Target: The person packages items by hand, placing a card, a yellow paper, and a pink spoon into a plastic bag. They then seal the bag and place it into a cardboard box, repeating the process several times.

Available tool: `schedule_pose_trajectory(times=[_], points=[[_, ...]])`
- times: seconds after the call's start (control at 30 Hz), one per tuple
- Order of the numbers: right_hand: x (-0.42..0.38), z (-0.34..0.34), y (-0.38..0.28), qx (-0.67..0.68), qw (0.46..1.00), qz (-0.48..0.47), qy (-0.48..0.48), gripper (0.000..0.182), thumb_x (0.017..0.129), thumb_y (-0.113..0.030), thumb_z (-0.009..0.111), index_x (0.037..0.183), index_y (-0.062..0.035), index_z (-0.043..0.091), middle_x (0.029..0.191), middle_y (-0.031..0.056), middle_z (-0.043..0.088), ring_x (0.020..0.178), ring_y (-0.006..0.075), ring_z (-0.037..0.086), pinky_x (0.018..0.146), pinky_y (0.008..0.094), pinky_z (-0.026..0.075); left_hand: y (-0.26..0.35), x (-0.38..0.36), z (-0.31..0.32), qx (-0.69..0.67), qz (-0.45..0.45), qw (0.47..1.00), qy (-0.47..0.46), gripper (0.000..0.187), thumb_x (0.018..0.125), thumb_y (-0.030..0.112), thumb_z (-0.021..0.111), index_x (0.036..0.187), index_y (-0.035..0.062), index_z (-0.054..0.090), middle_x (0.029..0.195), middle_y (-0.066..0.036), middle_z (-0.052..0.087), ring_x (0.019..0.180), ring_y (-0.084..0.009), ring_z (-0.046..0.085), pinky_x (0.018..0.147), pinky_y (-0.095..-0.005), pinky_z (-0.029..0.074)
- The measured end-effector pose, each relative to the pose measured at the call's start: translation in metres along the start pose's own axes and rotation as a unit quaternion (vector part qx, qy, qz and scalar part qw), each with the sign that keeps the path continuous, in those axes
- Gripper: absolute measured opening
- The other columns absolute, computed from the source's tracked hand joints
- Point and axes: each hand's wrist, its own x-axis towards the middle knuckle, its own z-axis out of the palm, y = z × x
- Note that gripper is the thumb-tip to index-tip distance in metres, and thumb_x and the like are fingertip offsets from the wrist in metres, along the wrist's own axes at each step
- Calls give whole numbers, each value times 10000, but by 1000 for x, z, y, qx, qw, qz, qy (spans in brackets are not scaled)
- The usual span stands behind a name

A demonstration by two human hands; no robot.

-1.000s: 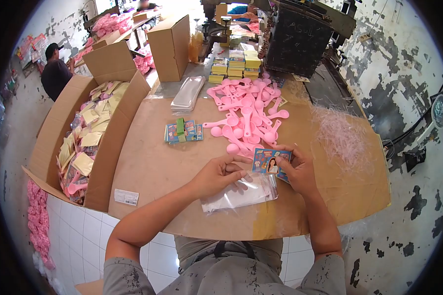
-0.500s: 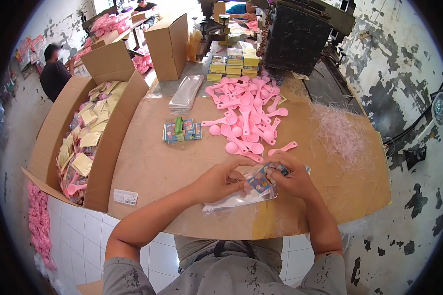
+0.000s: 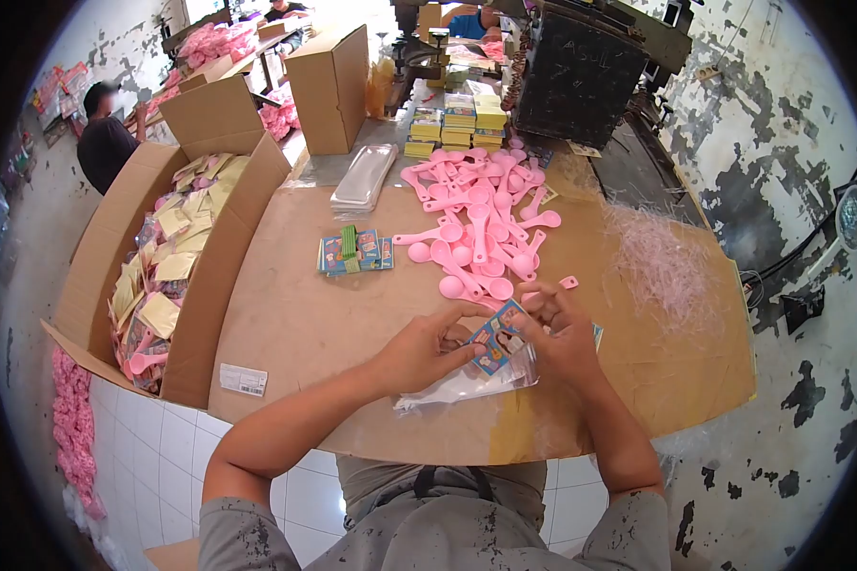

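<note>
- Step looks like card positioning above clear bags (image 3: pixel 462 390); needs light pinch.
- Left hand (image 3: pixel 427 350): nearly closed, pinching blue card (image 3: pixel 498 344).
- Right hand (image 3: pixel 567 344): part-curled at card; can't tell grip.

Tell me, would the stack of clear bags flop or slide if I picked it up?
The stack of clear bags would likely droop at the ends, since it looks long and filmy. Its shiny surface suggests the bags might slide apart. It lies flat, so it probably wouldn't roll.
</note>
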Motion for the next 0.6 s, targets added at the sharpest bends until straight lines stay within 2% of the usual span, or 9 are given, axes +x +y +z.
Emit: schedule_pose_trajectory(times=[0.03,0.13,0.23,0.33,0.4,0.43,0.53,0.6], points=[[0,-3,4,-4,1000,-11,26,323,981,-18,689,1295,13,617,1047,71,714,979,104,664,874,279,539,0,0,0,-19,-2,1000,9,492,1024,18,648,1483,23,470,1117,-104,767,1019,-123,713,926,-313,555],[0,-9,6,1,1000,16,-13,244,1014,-102,674,1224,24,673,1057,73,725,998,125,654,901,295,525,-3,2,0,-57,16,998,37,475,1028,17,639,1474,12,476,1146,-116,760,1051,-134,710,913,-309,566],[6,-14,-1,-177,967,-107,-150,247,1027,-161,652,1187,19,711,1100,102,729,1074,184,649,957,342,512,-16,4,1,-57,58,995,51,430,1031,24,633,1444,8,514,1140,-129,763,1053,-145,718,871,-301,589],[9,-21,-1,-191,956,-112,-192,276,1036,-196,626,1206,-1,721,1155,120,716,1174,260,631,1019,396,488,-13,4,1,-64,39,996,38,382,1037,18,621,1412,-8,553,1179,-102,743,1089,-135,697,900,-289,584],[14,-33,3,-170,976,-53,-128,268,1021,-176,625,1206,-8,721,1200,134,707,1195,291,634,1041,408,478,-2,2,-1,-71,3,997,32,355,1045,-3,601,1397,-28,567,1232,-60,709,1125,-119,669,936,-274,567],[17,-39,4,-158,982,-23,-96,265,1014,-166,624,1206,-11,721,1223,142,703,1206,306,636,1052,414,474,0,2,-3,-63,1,997,38,341,1040,19,618,1378,-22,586,1194,-66,723,1105,-125,681,929,-280,576],[33,-62,-2,-388,921,-43,-9,269,978,-143,645,1202,-20,727,1267,160,698,1235,333,626,1071,410,468,-3,2,-5,-53,5,997,52,321,1029,65,657,1340,-8,624,1118,-78,749,1062,-137,706,908,-293,596],[36,-81,14,-469,880,-51,-53,266,947,-122,664,1189,-36,735,1251,160,697,1216,339,627,1052,416,479,-13,4,-6,-57,27,996,57,330,1026,70,663,1345,-5,624,1116,-79,744,1057,-134,707,896,-290,598]])
